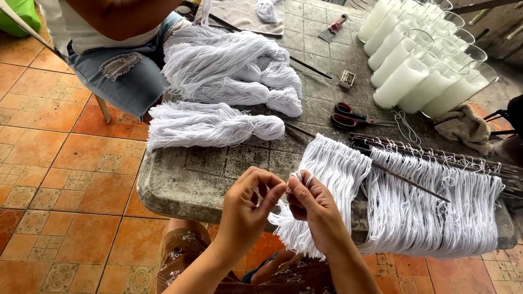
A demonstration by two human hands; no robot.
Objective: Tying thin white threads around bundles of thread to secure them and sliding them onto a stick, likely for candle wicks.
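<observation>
Where the stone table [180,179] meets its near edge: white string bundles [229,71]; strings hung on rods [430,212]; white candles [414,71]; red scissors [354,117]. Left hand [248,209] and right hand [313,209], both pinched on a string loop [297,177] over that edge.

Bare table [218,163] strip ahead of both hands gives passage. Yarn bundles [218,125] block beyond it; hanging strings [430,212], rods [436,155] and scissors [354,115] block rightward.

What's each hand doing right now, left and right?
Left hand: closed, pinching a white string.
Right hand: closed on the same string bundle.
</observation>
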